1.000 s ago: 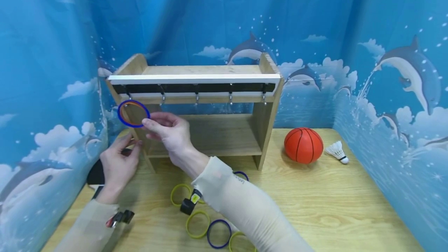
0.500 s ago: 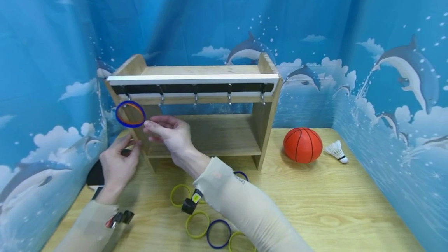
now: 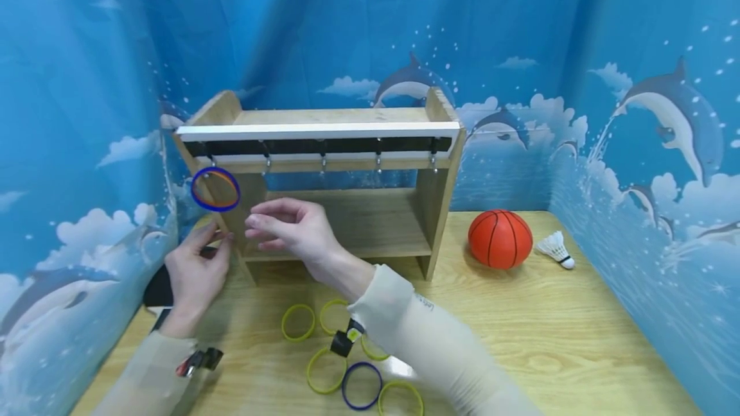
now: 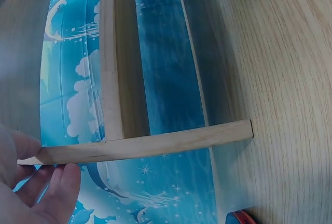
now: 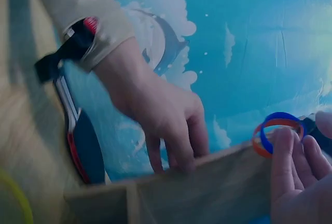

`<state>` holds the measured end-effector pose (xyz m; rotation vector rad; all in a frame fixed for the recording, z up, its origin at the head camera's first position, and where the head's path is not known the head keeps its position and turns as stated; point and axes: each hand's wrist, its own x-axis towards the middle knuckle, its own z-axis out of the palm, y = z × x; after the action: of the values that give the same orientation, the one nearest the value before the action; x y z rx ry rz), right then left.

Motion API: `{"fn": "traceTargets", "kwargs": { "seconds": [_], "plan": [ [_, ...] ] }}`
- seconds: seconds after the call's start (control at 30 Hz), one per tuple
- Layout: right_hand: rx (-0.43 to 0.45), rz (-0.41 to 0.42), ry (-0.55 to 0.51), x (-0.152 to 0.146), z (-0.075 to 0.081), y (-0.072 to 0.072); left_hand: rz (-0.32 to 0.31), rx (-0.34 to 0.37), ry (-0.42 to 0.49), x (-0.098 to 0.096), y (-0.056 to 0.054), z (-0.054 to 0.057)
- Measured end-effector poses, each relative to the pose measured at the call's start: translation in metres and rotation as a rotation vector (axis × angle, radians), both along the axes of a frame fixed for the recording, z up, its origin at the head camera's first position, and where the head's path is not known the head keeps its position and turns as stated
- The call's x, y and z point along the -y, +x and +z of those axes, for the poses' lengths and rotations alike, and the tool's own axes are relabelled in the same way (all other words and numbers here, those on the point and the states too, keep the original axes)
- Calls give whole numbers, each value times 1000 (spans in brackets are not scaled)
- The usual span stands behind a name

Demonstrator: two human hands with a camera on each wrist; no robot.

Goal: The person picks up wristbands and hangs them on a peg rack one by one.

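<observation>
My left hand (image 3: 196,265) grips the front edge of the left side panel of a small wooden shelf (image 4: 155,144), thumb on one face and fingers on the other in the left wrist view. A blue ring (image 3: 216,208) and an orange ring (image 5: 257,149) hang together at the leftmost hook (image 3: 212,160) of the rail under the shelf's top. My right hand (image 3: 300,230) is just right of the rings, apart from them in the head view, its fingers loosely bent around nothing.
Several yellow rings (image 3: 298,339) and a blue ring (image 3: 361,408) lie on the table in front. A red ball (image 3: 500,239) and a shuttlecock (image 3: 555,250) sit to the right. A black paddle (image 5: 88,146) lies left of the shelf.
My right hand has let go of the blue ring and drawn back to the right and slightly down. The ring stays hanging at the left hook. My left hand has not moved.
</observation>
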<state>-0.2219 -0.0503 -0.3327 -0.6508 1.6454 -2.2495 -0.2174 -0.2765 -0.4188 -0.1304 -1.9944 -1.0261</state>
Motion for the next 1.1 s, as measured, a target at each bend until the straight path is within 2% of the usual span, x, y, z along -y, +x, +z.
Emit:
{"fn": "traceTargets", "kwargs": {
  "seconds": [0.23, 0.37, 0.43, 0.6, 0.73, 0.8, 0.97, 1.1],
  "plan": [
    [-223, 43, 139, -49, 7, 15, 0, -15, 0, 2, 1, 0],
    [-368, 83, 279, -82, 4, 22, -10, -20, 8, 1, 1, 0],
    [-409, 109, 355, -100, 0, 24, -11, -19, 8, 1, 0, 0],
    [-459, 151, 572, -146, -19, 27, -2, -16, 0, -1, 0, 0],
    [-476, 162, 691, -180, -41, 25, 4, -22, -9, -1, 0, 0],
    [-486, 158, 755, -196, -54, 24, 8, -30, -12, -1, 0, 0],
    [-573, 127, 956, -227, -84, 23, 4, -45, -20, -1, 0, 0],
    [-623, 106, 1016, -242, -99, 25, -11, -39, 1, -2, 0, 0]
  ]
}}
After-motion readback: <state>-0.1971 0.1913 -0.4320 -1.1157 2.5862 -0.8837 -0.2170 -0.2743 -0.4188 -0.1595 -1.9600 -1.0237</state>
